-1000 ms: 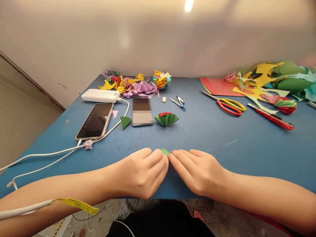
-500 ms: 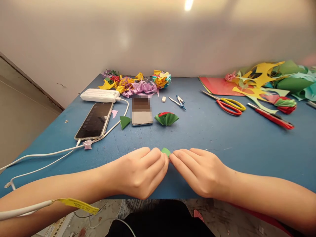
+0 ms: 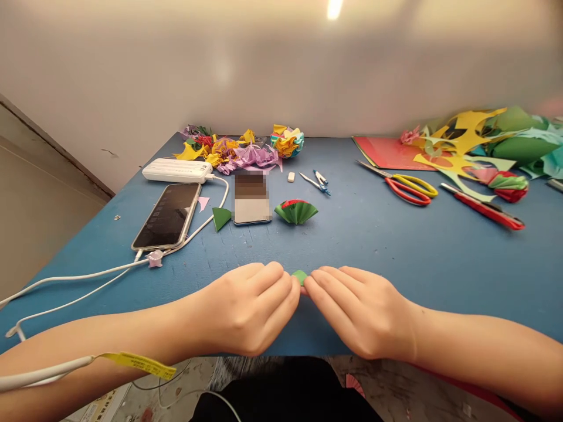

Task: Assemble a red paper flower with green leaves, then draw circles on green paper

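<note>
A small piece of green paper (image 3: pixel 299 276) shows between my fingertips near the table's front edge, with a trace of pink or red just below it. My left hand (image 3: pixel 253 308) pinches it from one side, fingers pressed together. From the other side my right hand (image 3: pixel 363 310) closes on it in the same way. Most of the paper is hidden behind the fingers. Beyond the hands sits a pleated green paper fan shape (image 3: pixel 296 213) with red inside. A folded green paper wedge (image 3: pixel 221 218) lies farther left.
On the blue table (image 3: pixel 343 246) lie a phone (image 3: pixel 167 215), a second phone (image 3: pixel 251 211) with a blurred screen, a white power bank (image 3: pixel 177 170) and cables. A compass (image 3: pixel 317 183), an eraser (image 3: pixel 291 176), scissors (image 3: pixel 402 183), a red cutter (image 3: pixel 484 208) and paper scraps (image 3: pixel 466 132) lie farther back.
The fingertips have drawn slightly apart, and a little more of the paper's pink or red underside shows between them. Both hands still hold the green paper at the same spot.
</note>
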Available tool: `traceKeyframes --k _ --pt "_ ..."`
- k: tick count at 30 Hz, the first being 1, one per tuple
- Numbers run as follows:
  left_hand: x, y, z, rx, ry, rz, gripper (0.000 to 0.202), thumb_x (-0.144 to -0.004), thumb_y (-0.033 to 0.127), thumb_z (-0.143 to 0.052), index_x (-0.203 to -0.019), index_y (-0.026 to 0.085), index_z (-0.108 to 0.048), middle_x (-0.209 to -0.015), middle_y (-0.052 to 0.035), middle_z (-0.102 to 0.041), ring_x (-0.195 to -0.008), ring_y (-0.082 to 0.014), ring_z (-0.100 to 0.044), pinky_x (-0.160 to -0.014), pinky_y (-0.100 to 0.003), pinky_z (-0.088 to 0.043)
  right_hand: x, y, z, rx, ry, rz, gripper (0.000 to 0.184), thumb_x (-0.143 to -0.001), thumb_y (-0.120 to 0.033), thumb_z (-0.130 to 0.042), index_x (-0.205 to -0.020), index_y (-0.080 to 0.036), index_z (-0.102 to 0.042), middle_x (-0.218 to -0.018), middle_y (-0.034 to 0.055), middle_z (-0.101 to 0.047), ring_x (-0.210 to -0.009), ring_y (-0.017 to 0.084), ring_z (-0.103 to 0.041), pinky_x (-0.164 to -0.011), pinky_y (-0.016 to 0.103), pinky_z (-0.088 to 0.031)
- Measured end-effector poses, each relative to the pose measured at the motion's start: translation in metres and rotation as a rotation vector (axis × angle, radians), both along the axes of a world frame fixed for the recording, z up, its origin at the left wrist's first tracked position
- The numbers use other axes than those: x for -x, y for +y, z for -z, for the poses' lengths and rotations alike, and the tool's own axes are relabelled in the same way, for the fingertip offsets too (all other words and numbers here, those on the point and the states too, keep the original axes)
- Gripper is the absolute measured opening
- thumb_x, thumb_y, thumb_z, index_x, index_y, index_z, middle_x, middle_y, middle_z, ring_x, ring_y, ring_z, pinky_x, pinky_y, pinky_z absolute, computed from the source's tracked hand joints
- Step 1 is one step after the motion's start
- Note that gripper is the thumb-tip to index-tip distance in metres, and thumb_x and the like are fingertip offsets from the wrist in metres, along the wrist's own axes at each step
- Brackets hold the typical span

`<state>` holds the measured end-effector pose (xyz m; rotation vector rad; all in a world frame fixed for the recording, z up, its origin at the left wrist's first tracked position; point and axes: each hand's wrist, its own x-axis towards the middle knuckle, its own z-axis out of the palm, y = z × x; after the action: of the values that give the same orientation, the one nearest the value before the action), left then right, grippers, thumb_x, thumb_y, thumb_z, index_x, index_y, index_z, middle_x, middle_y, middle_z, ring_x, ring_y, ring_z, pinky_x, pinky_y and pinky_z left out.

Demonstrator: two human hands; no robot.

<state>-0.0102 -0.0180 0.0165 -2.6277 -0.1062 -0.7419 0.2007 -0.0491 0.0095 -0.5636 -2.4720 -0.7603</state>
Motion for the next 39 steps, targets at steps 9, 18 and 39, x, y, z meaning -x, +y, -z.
traceKeyframes --k 9,18,39 --pt "-0.003 0.003 0.0 0.088 -0.008 0.024 0.016 -0.084 0.003 -0.049 -0.072 0.005 -0.06 -0.064 -0.0107 -0.061 -0.057 -0.0185 -0.055 -0.051 -0.034 -0.048 -0.004 0.002 0.002 0.013 -0.019 0.004 0.011 -0.084 -0.017 -0.055 -0.086 -0.008 -0.062 -0.077 0.0093 -0.065 -0.069 0.017 -0.059 -0.057 0.03 -0.043" --pt "0.0 0.0 0.002 0.027 -0.017 -0.049 0.012 -0.083 0.006 -0.05 -0.086 0.002 -0.061 -0.067 -0.0091 -0.062 -0.058 -0.0175 -0.056 -0.05 -0.032 -0.049 -0.004 0.0 0.006 -0.13 -0.11 0.034 0.016 -0.08 -0.016 -0.057 -0.091 -0.005 -0.063 -0.082 0.0113 -0.066 -0.071 0.021 -0.061 -0.057 0.032 -0.042" --pt "-0.001 0.004 0.01 0.055 0.036 -0.051 0.005 -0.081 0.004 -0.055 -0.078 0.007 -0.058 -0.067 -0.0072 -0.059 -0.059 -0.0166 -0.051 -0.054 -0.033 -0.044 -0.005 0.002 0.005 -0.144 -0.119 0.02 0.021 -0.082 -0.019 -0.052 -0.094 -0.006 -0.064 -0.087 0.0121 -0.066 -0.072 0.021 -0.06 -0.059 0.034 -0.042"
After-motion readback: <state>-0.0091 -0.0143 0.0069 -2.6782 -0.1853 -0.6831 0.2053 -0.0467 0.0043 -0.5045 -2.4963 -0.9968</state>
